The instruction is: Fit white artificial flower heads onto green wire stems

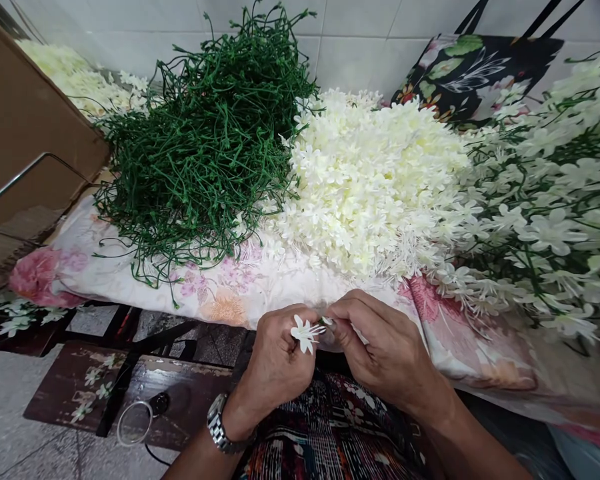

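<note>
Above my lap, at the table's front edge, both hands meet close together. My left hand (286,347) is closed around the stem of a white artificial flower (306,333), whose petals poke out past the thumb. With thumb and forefinger, my right hand (375,337) pinches a small white blossom (326,321) right beside it; the fingers partly hide it. Behind the hands lies a heap of loose white artificial blossoms (375,180). Left of that heap, a tangled pile of green plastic stems (210,147) rests on the floral cloth (165,290).
Finished-looking white flower sprays (550,227) crowd the right side. A black floral bag (475,73) leans against the tiled wall (355,40). At the left stand a cardboard box (30,113) and, lower, a dark wooden bench (180,383) with a white ring (135,423).
</note>
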Tool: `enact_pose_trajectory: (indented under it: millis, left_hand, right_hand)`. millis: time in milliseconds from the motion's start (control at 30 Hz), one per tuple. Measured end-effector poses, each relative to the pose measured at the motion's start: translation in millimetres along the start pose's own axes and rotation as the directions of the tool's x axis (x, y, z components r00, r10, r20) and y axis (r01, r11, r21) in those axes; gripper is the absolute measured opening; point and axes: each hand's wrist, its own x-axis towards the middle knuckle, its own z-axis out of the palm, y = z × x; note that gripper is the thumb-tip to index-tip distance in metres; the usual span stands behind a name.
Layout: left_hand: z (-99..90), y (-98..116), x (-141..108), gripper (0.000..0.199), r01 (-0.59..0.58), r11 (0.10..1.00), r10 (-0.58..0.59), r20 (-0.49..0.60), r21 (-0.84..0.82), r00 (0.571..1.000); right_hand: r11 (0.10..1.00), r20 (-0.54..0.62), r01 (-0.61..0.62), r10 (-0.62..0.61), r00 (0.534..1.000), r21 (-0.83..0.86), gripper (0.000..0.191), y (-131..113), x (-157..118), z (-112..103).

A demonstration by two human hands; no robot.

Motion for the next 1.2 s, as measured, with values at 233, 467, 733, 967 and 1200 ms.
enact_pose_trajectory:
  millis: [233,467,733,967,1200]
  left_hand:
    - [0.8,0.5,1.9,0.026,0.036,0.999,-0.036,0.001,0.02,0.999]
    - [2.1,0.0,1.2,0.024,0.049,0.998,-0.048,-0.017,0.03,0.999]
    - [1.7,-1.9,1.9,0.022,0.057,0.998,-0.057,-0.013,0.006,0.998]
    - [-5.5,1.5,-0.2,0.026,0.068,0.983,-0.063,0.035,-0.17,0.997]
    - [-5.7,2.7,-0.3,0.029,0.024,0.989,-0.02,0.031,-0.144,0.999]
  right_hand:
    - [1.0,0.007,-0.02,0.02,1.0,-0.004,0.015,-1.3,2.2,2.2]
    - [1.0,0.006,-0.016,0.016,1.0,0.001,0.017,-2.6,2.8,2.4]
    - [1.0,-0.012,-0.004,0.004,1.0,0.023,0.017,-3.3,6.1,4.1]
    - [0.992,0.036,-0.03,0.026,0.999,0.122,0.012,0.6,4.0,-7.5]
    - [0.999,0.017,0.019,-0.019,1.0,0.042,0.02,1.8,1.1,-23.5]
